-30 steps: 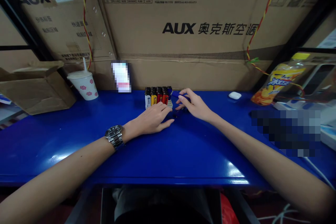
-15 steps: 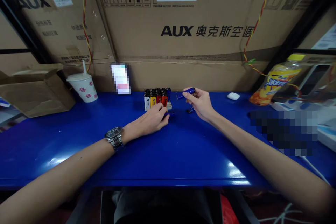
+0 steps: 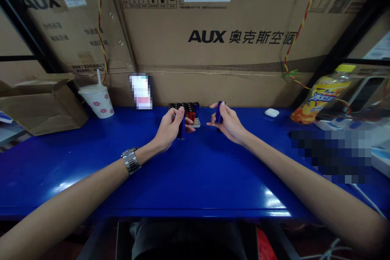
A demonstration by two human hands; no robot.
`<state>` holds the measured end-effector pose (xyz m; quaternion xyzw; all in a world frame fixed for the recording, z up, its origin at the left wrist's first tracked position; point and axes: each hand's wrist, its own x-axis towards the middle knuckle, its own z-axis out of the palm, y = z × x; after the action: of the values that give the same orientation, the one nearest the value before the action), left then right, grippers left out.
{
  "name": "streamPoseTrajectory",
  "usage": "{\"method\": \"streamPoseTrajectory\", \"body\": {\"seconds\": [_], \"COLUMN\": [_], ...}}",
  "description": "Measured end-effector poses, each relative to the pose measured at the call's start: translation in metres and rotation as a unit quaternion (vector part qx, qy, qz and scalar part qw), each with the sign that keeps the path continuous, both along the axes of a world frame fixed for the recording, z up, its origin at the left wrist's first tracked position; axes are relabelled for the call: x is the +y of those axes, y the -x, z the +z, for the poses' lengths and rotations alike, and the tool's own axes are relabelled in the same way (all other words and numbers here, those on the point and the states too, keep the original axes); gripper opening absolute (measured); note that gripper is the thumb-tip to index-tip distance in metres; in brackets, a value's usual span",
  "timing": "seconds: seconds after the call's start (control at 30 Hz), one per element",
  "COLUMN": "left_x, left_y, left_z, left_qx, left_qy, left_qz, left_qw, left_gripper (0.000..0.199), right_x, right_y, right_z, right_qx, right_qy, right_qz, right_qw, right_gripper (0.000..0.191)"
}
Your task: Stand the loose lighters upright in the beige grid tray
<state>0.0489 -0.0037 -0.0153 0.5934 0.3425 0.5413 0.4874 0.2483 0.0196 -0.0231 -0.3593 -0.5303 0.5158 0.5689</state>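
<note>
My left hand (image 3: 169, 126) pinches a blue lighter (image 3: 182, 129) upright between thumb and fingers, just in front of a pale tray (image 3: 196, 123). That tray holds several lighters (image 3: 191, 114) standing in rows, with red and blue bodies and dark tops showing; my left hand covers part of them. To the right of the tray, my right hand (image 3: 230, 121) grips another blue lighter (image 3: 218, 113), held roughly upright with the thumb near its top. A small dark item under the right hand is mostly hidden.
Cardboard boxes (image 3: 170, 53) stand behind the blue table (image 3: 195, 178). A paper cup (image 3: 99, 103), an open carton (image 3: 45, 109) and a phone (image 3: 141, 93) are on the left. A white earbud case (image 3: 271, 112) and a drink bottle (image 3: 323, 93) are on the right.
My left hand has lifted slightly and turned its blue lighter from lying flat to upright. My right hand has tilted its blue lighter from near level to upright.
</note>
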Motion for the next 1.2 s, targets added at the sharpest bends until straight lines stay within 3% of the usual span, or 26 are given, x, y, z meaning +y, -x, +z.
{"method": "streamPoseTrajectory", "body": {"seconds": [0.17, 0.47, 0.63, 1.0, 1.2], "left_x": [-0.008, -0.008, -0.009, -0.012, -0.011], "left_y": [-0.001, 0.003, 0.003, 0.002, 0.002], "left_z": [0.004, 0.002, 0.002, 0.009, 0.007], "left_qx": [0.012, 0.057, 0.091, 0.086, 0.084], "left_qy": [0.086, 0.075, 0.055, 0.135, 0.126], "left_qz": [-0.018, -0.014, 0.0, 0.019, 0.011], "left_qw": [0.996, 0.995, 0.994, 0.987, 0.988], "left_gripper": [0.032, 0.035, 0.037, 0.01, 0.008], "right_x": [-0.001, -0.004, -0.003, -0.004, -0.005], "right_y": [-0.001, -0.003, -0.002, 0.004, 0.005], "right_z": [0.001, 0.002, 0.002, -0.001, 0.0], "right_qx": [-0.027, -0.113, -0.12, -0.125, -0.139], "right_qy": [-0.008, 0.006, -0.002, -0.029, -0.023], "right_qz": [-0.027, -0.133, -0.144, -0.166, -0.172], "right_qw": [0.999, 0.985, 0.982, 0.978, 0.975], "right_gripper": [0.046, 0.054, 0.05, 0.044, 0.041]}}
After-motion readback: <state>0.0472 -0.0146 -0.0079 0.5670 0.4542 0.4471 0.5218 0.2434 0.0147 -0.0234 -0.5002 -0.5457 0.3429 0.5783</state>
